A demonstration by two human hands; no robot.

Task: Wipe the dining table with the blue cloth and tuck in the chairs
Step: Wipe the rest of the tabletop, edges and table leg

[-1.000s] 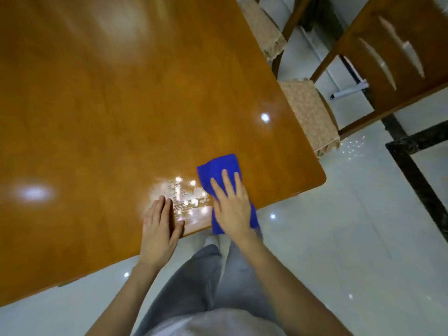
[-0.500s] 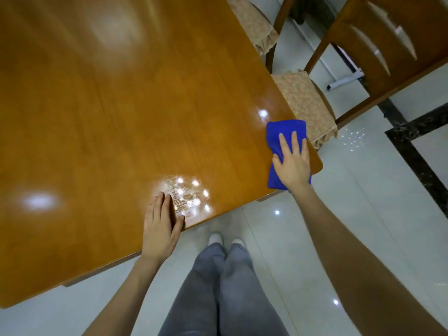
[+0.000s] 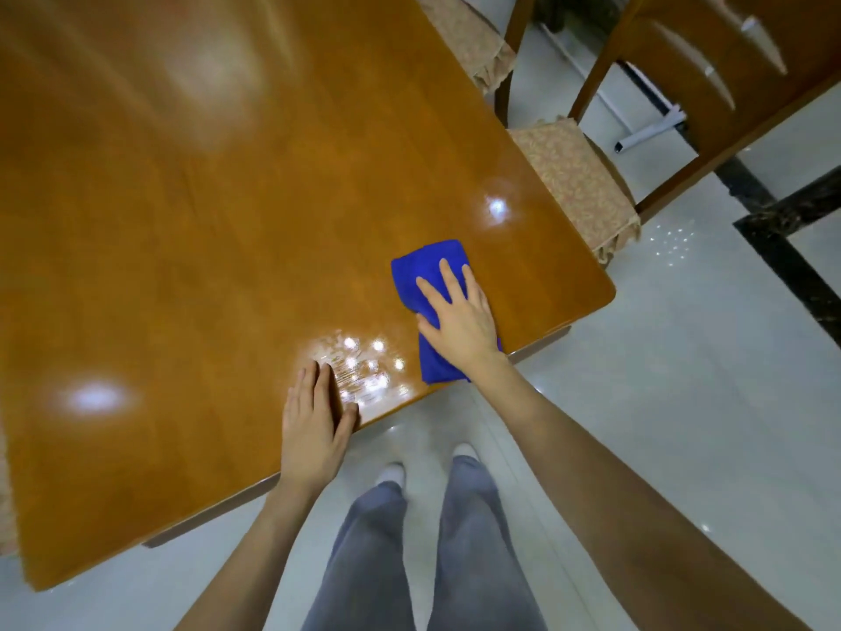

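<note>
Head view looks down on the blue cloth (image 3: pixel 412 271), folded into a pad and lying flat on the dining table (image 3: pixel 227 220) right of the frame's centre, close to the table's near right corner. The right hand (image 3: pixel 464 321) presses on it with straight, slightly spread fingers, palm down, nothing curled round the fabric. Just left of the cloth sits a speckled shiny patch (image 3: pixel 359 366) by the near edge, and beside that the left hand (image 3: pixel 309 430) rests flat on the wood, fingers straight and together, seemingly as a brace. Beyond the corner, at the upper right, a chair (image 3: pixel 573 184) with a patterned cushion stands with its seat partly out from under the table, and a second chair (image 3: pixel 473 43) shows at the top edge. The wiping step appears to be in hand, with the chairs not yet tucked in. The next move likely calls for even downward pressure while sliding the cloth over the speckled patch, keeping it from slipping off the edge.
</note>
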